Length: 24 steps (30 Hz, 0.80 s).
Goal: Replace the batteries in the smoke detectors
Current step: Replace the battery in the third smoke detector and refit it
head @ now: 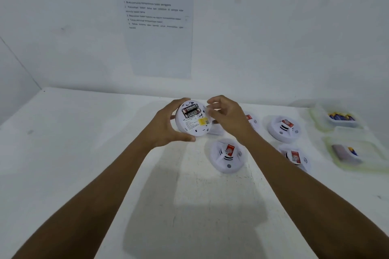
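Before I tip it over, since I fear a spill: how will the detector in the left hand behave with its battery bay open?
The batteries lie uncovered in the detector, so they might drop out if it faces down. Its plastic shell looks smooth and probably light; the left hand grips only the rim, so it could slip.

At least five smoke detectors (228, 154), two fitted batteries (190, 111), two plastic tubs (318, 119).

Held detector (192, 121) sits in left grip (168, 124), above mid tabletop (84, 153). Right grip (225, 115) is just right of it. On tabletop, rightward:
- front detector (228, 155)
- part-hidden detector (251, 120), behind right grip
- far detector (283, 129)
- near detector (294, 157)

At the right edge are far container (345, 124) and near container (328, 141). Sheet (160, 48) hangs on wall (63, 27) behind.
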Each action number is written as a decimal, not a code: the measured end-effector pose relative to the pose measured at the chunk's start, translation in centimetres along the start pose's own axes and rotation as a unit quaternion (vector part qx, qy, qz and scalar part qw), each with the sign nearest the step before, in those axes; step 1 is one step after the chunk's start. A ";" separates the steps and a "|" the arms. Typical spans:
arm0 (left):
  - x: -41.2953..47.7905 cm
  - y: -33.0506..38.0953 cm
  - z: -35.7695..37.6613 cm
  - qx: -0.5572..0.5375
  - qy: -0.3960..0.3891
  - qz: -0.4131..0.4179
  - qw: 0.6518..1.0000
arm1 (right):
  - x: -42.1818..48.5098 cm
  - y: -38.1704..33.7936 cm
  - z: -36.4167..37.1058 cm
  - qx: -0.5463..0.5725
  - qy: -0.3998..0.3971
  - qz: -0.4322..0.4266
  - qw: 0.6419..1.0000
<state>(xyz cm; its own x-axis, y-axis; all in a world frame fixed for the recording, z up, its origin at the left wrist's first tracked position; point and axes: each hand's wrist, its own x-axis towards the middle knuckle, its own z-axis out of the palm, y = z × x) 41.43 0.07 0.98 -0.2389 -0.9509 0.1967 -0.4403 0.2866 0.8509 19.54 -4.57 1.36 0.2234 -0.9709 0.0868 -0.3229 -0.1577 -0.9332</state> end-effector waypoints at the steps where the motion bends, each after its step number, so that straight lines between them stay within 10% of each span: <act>1: 0.3 0.4 0.3 -0.007 -0.011 0.003 1.000 | -0.6 -0.6 -0.2 0.036 -0.029 0.017 0.999; 10: 2.2 4.1 5.3 -0.034 -0.111 0.032 0.993 | -7.2 -1.5 -5.0 0.144 0.076 0.049 0.985; 24: 4.2 13.8 20.7 0.064 -0.078 0.128 0.987 | -13.6 1.5 -18.4 -0.162 0.200 -0.024 0.966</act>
<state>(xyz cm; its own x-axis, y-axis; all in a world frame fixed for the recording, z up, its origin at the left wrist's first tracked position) 16.45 2.39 3.45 -0.4821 -0.8190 0.3112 -0.4518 0.5367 0.7127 -0.93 5.04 5.16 -0.1065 -0.9428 0.3160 -0.6056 -0.1905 -0.7726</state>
